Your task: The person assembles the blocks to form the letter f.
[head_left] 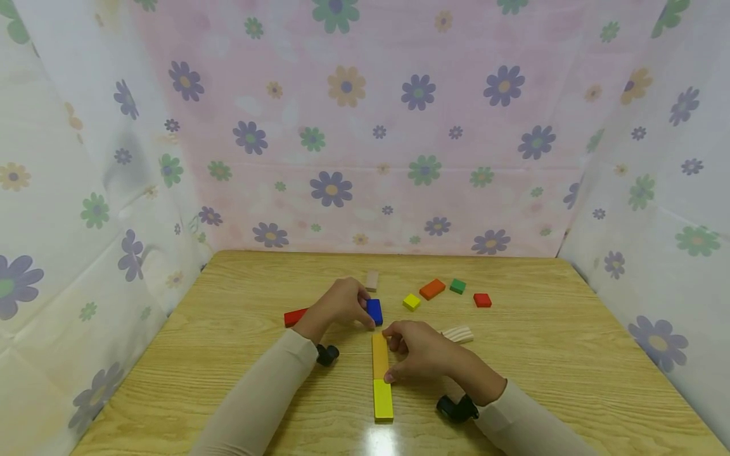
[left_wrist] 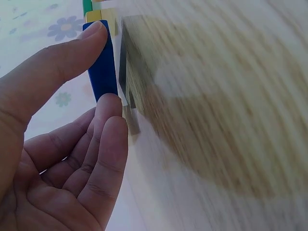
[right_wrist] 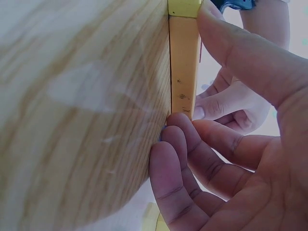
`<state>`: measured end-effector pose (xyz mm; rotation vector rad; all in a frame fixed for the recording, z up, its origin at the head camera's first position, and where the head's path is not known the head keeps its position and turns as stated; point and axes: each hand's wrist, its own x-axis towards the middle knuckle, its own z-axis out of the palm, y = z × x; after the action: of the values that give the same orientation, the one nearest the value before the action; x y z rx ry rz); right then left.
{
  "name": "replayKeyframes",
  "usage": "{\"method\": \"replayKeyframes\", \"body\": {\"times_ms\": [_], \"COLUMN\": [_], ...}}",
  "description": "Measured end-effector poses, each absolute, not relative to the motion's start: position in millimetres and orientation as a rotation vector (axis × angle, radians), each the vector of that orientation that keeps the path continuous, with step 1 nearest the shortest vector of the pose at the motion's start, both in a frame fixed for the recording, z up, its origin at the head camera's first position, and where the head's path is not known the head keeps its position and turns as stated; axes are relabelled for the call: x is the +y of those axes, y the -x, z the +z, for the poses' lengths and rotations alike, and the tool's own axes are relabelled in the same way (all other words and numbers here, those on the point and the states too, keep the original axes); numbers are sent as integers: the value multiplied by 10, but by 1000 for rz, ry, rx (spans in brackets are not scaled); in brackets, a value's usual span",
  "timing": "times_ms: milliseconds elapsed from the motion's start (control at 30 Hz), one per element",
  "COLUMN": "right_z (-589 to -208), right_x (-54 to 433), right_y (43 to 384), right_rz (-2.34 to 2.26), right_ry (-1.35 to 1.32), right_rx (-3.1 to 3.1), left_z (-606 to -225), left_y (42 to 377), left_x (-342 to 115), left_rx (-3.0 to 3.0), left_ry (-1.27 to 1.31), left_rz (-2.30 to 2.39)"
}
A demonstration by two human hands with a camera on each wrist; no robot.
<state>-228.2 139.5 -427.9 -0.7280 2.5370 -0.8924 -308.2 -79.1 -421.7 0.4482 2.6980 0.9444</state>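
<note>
Person in plain pale-beige long sleeves; left sleeve smooth, ending at the wrist in a cuff, and matching right sleeve to the right of the left sleeve, lightly creased. Small black wrist device, rounded and stubby, just beside the left sleeve's end; second black device, short cylinder plus curved body, well right of the left sleeve. Left hand, past the left sleeve, bare; right hand likewise.

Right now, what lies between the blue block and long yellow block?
In the head view, the orange block: it touches the long yellow block and stops short of the blue block.
</note>
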Motion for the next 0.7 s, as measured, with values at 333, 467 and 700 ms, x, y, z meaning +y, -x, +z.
{"method": "replayKeyframes", "body": {"times_ms": [333,467,700], "right_z": [-4277,-4278,-4277], "right_x": [1390,1388,1388], "right_y": [2283,2282,2284], "right_rz": [-888,-895,-892], "right_ry": [718,709,715], "right_rx": [2539,2534,2534], "left_z": [-4252,-4273,-4290], "left_y": [3087,3092,3099], "left_x": [-776,-776,-789], "left_rx": [2678,2655,2619], "left_ry": [-462,-455,-458], "left_rz": [949,967,992]}}
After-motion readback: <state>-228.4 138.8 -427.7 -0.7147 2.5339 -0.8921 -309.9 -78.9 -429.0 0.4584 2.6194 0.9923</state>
